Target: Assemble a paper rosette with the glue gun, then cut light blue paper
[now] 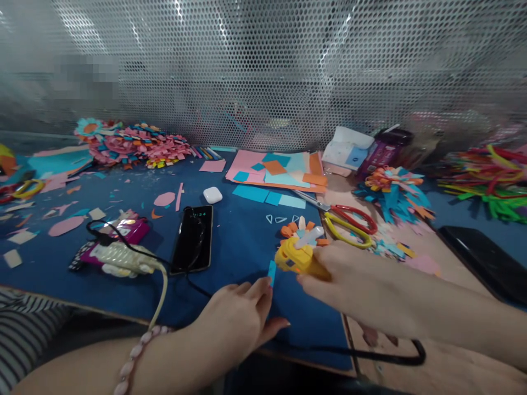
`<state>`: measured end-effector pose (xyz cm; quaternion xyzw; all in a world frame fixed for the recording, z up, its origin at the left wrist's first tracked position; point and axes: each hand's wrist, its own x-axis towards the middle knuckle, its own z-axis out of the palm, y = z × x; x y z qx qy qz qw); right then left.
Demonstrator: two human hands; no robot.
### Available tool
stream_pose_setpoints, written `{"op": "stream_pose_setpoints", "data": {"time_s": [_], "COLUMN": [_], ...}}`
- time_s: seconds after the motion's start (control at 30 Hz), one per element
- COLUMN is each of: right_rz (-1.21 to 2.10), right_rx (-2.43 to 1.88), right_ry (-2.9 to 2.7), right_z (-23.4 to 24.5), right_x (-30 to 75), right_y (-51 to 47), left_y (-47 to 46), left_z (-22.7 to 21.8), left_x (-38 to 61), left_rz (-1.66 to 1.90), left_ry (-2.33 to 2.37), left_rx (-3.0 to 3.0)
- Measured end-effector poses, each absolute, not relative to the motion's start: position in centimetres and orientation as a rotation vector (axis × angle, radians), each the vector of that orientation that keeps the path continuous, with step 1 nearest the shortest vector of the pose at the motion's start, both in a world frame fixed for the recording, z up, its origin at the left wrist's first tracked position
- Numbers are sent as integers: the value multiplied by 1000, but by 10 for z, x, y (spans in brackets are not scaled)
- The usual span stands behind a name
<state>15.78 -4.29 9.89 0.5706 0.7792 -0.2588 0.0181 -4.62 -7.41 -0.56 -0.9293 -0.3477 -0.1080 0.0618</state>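
My right hand [329,269] is wrapped around a yellow hot glue gun [297,255] with a whitish glue stick standing out of its back. The glue gun's nozzle is hidden from me. My left hand [239,315] rests on the blue table, its fingertips pinning a small blue paper strip [272,270] while the thumb lies apart. Just behind the glue gun sits an orange and peach paper flower [302,225], partly covered. Scissors with red and yellow handles [354,219] lie beyond my right hand.
Stacked coloured paper [275,170] lies at the back middle. A phone [192,238], a white earbud case [213,195] and a purple and white device with a cable [119,252] are at left. Paper flowers [135,145] pile up behind. A dark phone [483,258] lies right.
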Motion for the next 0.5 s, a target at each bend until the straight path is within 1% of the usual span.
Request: {"op": "stream_pose_setpoints", "data": {"time_s": [0.1,0.33,0.4,0.5], "right_rz": [-890,-963,-1079,-1228], "right_rx": [1659,1649,1690,1848], "right_ry": [2529,2604,2497,2168], "right_z": [93,84,86,93], "right_x": [162,166,168,166], "right_y": [-39,-36,-36,-37], "left_y": [-75,-78,-78,-79], "left_z": [-5,-4,-3,-2], "left_x": [-45,-44,-43,-44], "left_rz": [-273,-293,-261,-203], "left_ry": [-1089,-1084,-1114,-1123], "left_rx": [-2818,-2767,-2776,-2782]}}
